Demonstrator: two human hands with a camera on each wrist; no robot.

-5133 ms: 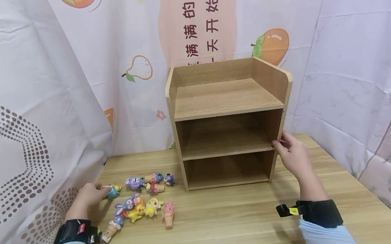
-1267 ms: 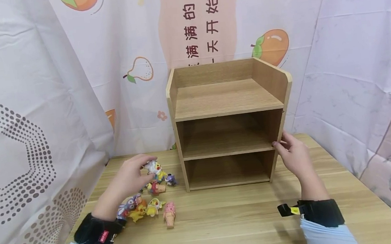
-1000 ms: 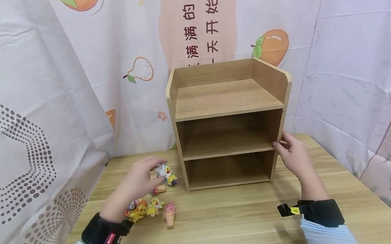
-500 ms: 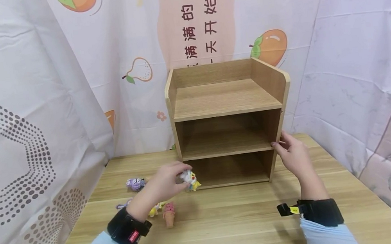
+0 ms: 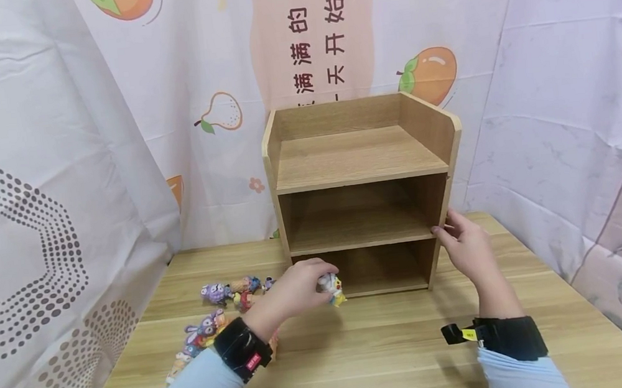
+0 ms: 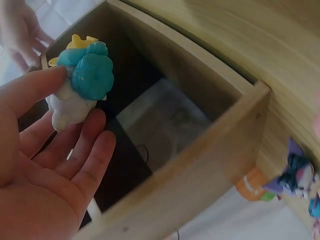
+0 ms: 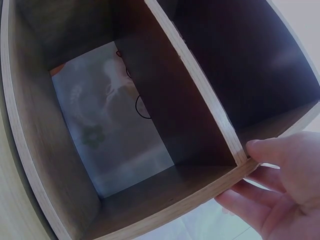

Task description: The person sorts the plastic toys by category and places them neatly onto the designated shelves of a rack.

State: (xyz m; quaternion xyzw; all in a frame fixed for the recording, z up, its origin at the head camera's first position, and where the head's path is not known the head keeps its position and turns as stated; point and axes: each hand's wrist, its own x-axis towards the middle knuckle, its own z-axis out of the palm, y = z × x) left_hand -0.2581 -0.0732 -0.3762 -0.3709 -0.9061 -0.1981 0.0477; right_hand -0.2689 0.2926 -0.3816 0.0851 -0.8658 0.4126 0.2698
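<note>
A three-tier wooden shelf unit (image 5: 358,158) stands at the back of the table, all its tiers bare. My left hand (image 5: 324,280) pinches a small white figurine (image 5: 334,289) with a teal and yellow top, just in front of the bottom compartment's left part. In the left wrist view the figurine (image 6: 82,85) sits between thumb and fingertips (image 6: 97,117) at the compartment's mouth (image 6: 165,125). My right hand (image 5: 445,226) grips the front edge of the shelf's right side panel at middle-board height. The right wrist view has its thumb (image 7: 280,150) on that edge (image 7: 210,192).
Several small colourful figurines (image 5: 216,292) lie in a loose pile (image 5: 203,330) on the wooden table (image 5: 388,349), left of the shelf. Printed curtains (image 5: 34,183) close in the table on the left, back and right.
My left hand picked the white figurine from the pile and carried it right, to the front of the bottom compartment. The right hand has stayed on the shelf's side.
</note>
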